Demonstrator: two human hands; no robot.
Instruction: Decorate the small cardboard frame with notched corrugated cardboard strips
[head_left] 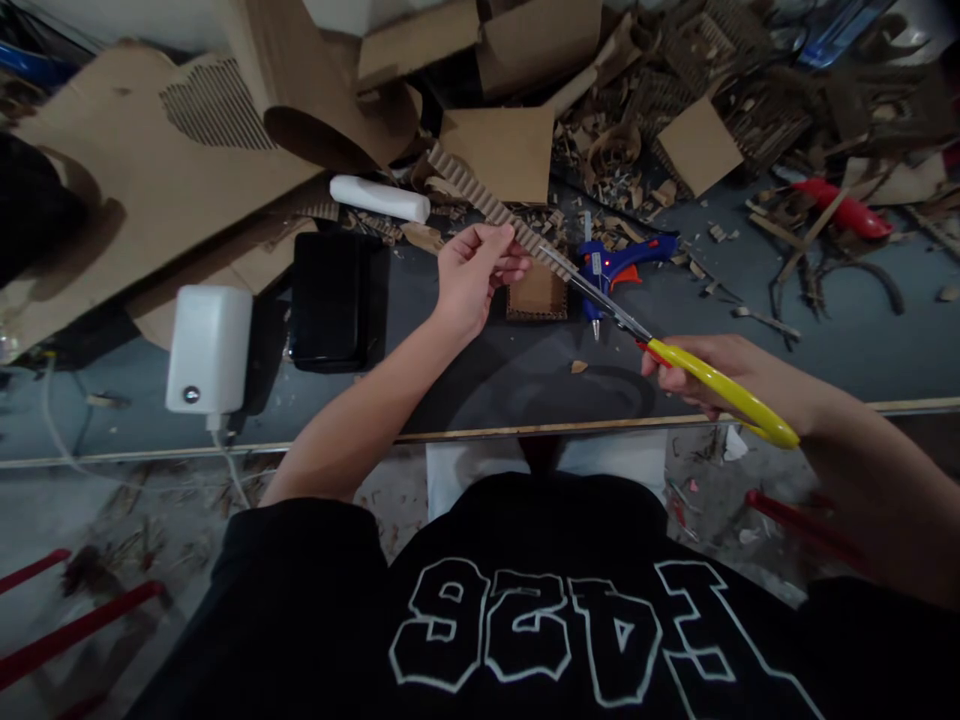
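My left hand (480, 268) pinches a narrow strip of corrugated cardboard (474, 188), its ridges facing up, which slants from upper left to lower right. Closed around the handles of yellow-and-red scissors (712, 385), my right hand (709, 372) is to the right of the strip. The scissor blades point up and left and meet the strip's lower right end; whether they are apart there is hard to see. Under the strip lies a small cardboard box (537, 297). Beside the blades rests a blue hot glue gun (616, 262) with an orange trigger and a lit red light.
A black box-like object (328, 300), a white adapter (210, 350) with a cable and a white cylinder (379, 199) are on the left. Cardboard sheets (150, 190), a square piece (699, 146) and many scraps cover the back. A red tool handle (844, 208) lies at right.
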